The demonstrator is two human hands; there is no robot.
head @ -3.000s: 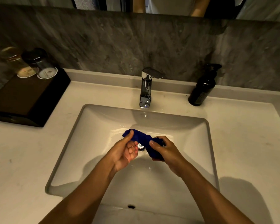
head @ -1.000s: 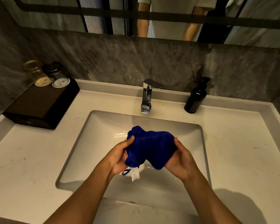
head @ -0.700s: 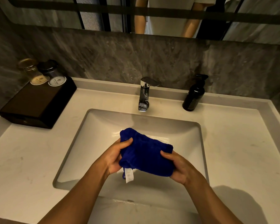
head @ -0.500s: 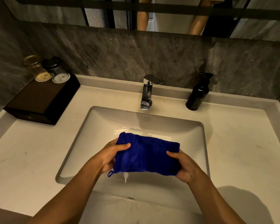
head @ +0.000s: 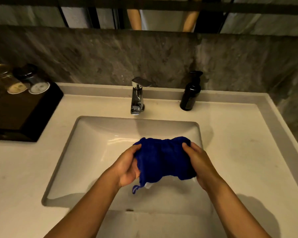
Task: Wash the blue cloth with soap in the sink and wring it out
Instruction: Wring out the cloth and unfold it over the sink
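Note:
The blue cloth (head: 163, 158) hangs spread out above the white sink basin (head: 93, 152), right of its middle. My left hand (head: 127, 167) grips its left edge and my right hand (head: 199, 162) grips its right edge. A small blue loop and a white tag dangle from the cloth's lower left corner. The black soap pump bottle (head: 190, 92) stands on the counter behind the basin, to the right of the chrome faucet (head: 138, 97). No water runs from the faucet.
A dark box (head: 22, 114) sits on the counter at the left with two lidded jars (head: 21, 79) at its back. The pale countertop (head: 239, 143) stretches right of the basin. A grey stone backsplash and a mirror rise behind.
The cloth went from a twisted bundle low over the drain to lifted and opened out flat between both hands. My hands have moved apart along its edges.

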